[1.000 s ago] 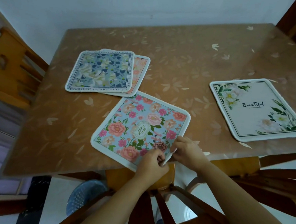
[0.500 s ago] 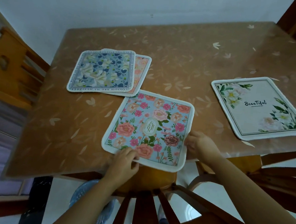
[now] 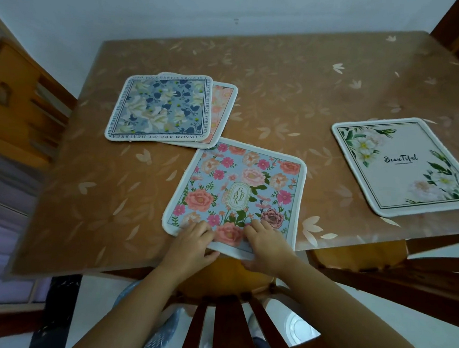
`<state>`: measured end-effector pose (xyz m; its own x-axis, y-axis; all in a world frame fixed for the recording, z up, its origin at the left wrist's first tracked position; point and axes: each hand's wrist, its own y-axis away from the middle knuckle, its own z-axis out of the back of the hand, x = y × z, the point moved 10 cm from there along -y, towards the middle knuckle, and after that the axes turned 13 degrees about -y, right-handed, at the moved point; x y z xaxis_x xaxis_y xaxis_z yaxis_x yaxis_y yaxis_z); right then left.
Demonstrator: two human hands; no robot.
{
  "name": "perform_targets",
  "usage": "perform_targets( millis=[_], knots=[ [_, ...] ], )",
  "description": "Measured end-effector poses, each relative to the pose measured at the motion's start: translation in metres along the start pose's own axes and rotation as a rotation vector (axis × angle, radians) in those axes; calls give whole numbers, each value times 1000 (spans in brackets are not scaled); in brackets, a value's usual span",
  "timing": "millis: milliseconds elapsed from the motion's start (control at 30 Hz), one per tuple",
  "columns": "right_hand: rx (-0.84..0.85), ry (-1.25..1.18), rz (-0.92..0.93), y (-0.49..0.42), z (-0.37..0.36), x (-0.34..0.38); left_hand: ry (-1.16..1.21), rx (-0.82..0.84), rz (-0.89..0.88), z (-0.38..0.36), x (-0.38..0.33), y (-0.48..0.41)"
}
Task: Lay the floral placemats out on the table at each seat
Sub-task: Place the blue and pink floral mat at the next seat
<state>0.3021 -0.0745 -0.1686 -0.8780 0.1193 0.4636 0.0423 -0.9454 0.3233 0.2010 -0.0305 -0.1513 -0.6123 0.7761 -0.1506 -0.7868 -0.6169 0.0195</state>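
A light-blue placemat with pink roses [image 3: 249, 180] lies flat at the table's near edge, its front border hanging slightly over. My left hand [image 3: 193, 242] and my right hand [image 3: 266, 249] sit side by side on that front border, fingers on top and thumbs under it. At the back left a blue-and-white floral placemat [image 3: 162, 109] lies on top of a peach one [image 3: 222, 105]. A white placemat with green leaves [image 3: 403, 164] lies alone on the right.
The brown table [image 3: 283, 82] has a glossy leaf-patterned cover. A wooden chair [image 3: 226, 323] stands right below my hands, another chair [image 3: 16, 96] at the left side, and a third chair [image 3: 405, 281] at the near right.
The rose placemat has turned from a diagonal to roughly square with the table's near edge. My hands have slid from its corner and side to the middle of its front border.
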Motion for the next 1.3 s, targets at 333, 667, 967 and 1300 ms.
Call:
perform_targets(
  millis=[333, 667, 967, 1300],
  knots=[
    [-37, -112, 18, 7, 5, -7, 145, 32, 84, 4, 26, 2],
    [100, -32, 122, 17, 0, -3, 250, 56, 112, 6, 15, 12],
    [64, 2, 85, 19, 12, -19, 284, 58, 151, -6, 3, 13],
    [-90, -132, 38, 20, 23, -28, 105, -18, 171, -14, 15, 22]
  ],
)
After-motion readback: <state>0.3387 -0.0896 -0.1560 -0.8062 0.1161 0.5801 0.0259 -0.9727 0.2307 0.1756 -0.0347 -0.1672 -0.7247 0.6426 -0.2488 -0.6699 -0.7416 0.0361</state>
